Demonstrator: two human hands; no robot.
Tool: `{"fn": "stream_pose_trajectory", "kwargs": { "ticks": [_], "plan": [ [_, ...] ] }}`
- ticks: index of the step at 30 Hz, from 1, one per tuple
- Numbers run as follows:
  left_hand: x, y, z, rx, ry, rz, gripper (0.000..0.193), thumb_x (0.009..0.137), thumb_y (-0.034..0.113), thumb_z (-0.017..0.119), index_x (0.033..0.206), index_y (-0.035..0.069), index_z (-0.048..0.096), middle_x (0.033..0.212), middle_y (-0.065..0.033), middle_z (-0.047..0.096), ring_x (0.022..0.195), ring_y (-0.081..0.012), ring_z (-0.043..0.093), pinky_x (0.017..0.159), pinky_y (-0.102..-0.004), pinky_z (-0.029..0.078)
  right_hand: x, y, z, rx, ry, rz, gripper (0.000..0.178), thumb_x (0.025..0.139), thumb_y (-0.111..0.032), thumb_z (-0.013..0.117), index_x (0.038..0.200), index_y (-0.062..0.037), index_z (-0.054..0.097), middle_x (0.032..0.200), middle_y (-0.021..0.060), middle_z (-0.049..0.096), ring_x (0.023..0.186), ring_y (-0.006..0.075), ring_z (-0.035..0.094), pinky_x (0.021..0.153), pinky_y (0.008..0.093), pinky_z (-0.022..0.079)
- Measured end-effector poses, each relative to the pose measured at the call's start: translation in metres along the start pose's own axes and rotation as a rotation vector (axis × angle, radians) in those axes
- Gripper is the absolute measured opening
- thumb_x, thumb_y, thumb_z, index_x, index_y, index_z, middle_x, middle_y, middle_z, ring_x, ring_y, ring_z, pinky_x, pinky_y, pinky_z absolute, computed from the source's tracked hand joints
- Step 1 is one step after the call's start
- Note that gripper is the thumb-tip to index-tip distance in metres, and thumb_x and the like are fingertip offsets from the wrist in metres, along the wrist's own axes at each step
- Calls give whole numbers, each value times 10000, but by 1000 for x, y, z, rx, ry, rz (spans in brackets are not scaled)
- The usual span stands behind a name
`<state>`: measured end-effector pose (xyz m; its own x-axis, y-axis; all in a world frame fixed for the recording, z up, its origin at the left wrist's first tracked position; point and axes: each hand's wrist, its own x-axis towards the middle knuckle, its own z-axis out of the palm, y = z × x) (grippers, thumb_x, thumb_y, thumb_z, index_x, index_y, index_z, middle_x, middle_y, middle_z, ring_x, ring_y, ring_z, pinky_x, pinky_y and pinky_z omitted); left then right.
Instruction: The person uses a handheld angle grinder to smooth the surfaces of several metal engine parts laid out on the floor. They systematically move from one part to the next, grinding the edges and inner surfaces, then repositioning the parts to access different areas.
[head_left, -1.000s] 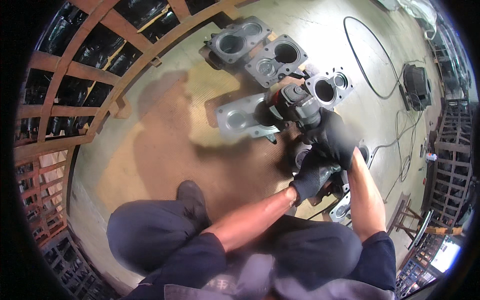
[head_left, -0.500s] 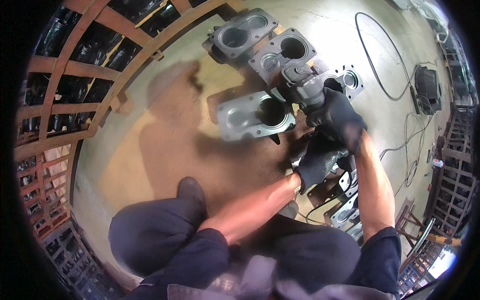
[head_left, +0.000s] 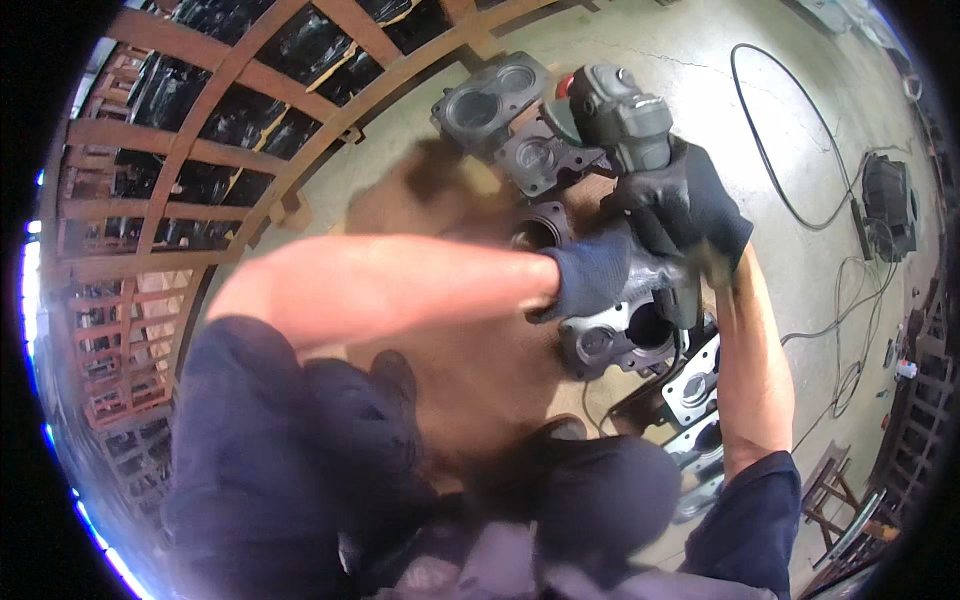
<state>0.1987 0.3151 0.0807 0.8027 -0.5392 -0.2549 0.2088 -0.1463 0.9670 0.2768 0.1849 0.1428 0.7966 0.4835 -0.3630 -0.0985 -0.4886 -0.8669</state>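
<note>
My right hand (head_left: 685,205), in a black glove, is wrapped round the body of a dark angle grinder (head_left: 622,115). The grinder's head points away from me, its disc (head_left: 563,125) edge-on over the castings. My left hand (head_left: 598,275), also gloved, is below it, close to the grey metal castings. Its fingers are blurred and partly hidden, so I cannot tell what they grip. Just beyond my left wrist lies a casting with a round bore (head_left: 540,232), partly covered by the arm. A second two-hole casting (head_left: 597,343) sits just nearer to me.
More flanged castings lie at the far side (head_left: 490,100) and near my right knee (head_left: 692,390). Brown slatted crates (head_left: 190,140) line the left. A black cable (head_left: 750,120) loops on the floor toward a dark machine (head_left: 887,205). A small stool (head_left: 828,480) stands at the right.
My right hand has carried the grinder up and away from the near casting. My left hand has left its place beside the right on the grinder and swung left. The view has shifted.
</note>
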Motion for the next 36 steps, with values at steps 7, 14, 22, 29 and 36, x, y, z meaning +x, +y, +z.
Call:
{"fn": "stream_pose_trajectory", "kwargs": {
  "ticks": [7, 14, 22, 29, 36],
  "plan": [
    [-11, -8, 36, -87, 121, 475, 363, 977, 85, 727, 1326, 43, 637, 1222, -76, 691, 1153, -176, 631, 1002, -351, 539, -12, 29, 2, -181, 7, -306, 242, 793, -23, 734, 1033, -12, 709, 930, 81, 718, 822, 201, 683, 755, 341, 567],
    [14, -52, 68, -622, -125, 17, 409, 1024, 26, 630, 1424, -11, 548, 1385, -98, 622, 1251, -142, 589, 1009, -280, 538, -11, 64, 12, -200, 53, 93, 307, 717, 9, 743, 1022, 2, 710, 1000, 118, 737, 890, 214, 684, 819, 349, 567],
    [4, -87, 80, -693, -161, 40, 175, 1012, 152, 676, 1086, 3, 730, 902, -39, 707, 814, -121, 644, 714, -320, 556, -14, 48, 34, -303, 174, 249, 462, 762, -278, 842, 1086, 26, 717, 932, 237, 768, 896, 351, 760, 816, 412, 564],
    [-24, -83, 48, -545, -137, 7, 214, 984, 213, 683, 961, 12, 752, 779, -92, 731, 696, -177, 685, 651, -337, 545, -4, 35, 69, -400, 143, 358, 525, 652, -125, 852, 1116, 40, 669, 990, 162, 751, 870, 219, 688, 845, 358, 559],
    [-24, -100, 61, -584, -107, 134, 231, 987, 223, 669, 986, 13, 764, 790, -106, 748, 691, -182, 697, 641, -351, 552, -2, 27, 73, -254, 146, 369, 545, 680, -118, 847, 1163, 38, 648, 994, 159, 755, 876, 221, 698, 862, 371, 565]
  ]
}}
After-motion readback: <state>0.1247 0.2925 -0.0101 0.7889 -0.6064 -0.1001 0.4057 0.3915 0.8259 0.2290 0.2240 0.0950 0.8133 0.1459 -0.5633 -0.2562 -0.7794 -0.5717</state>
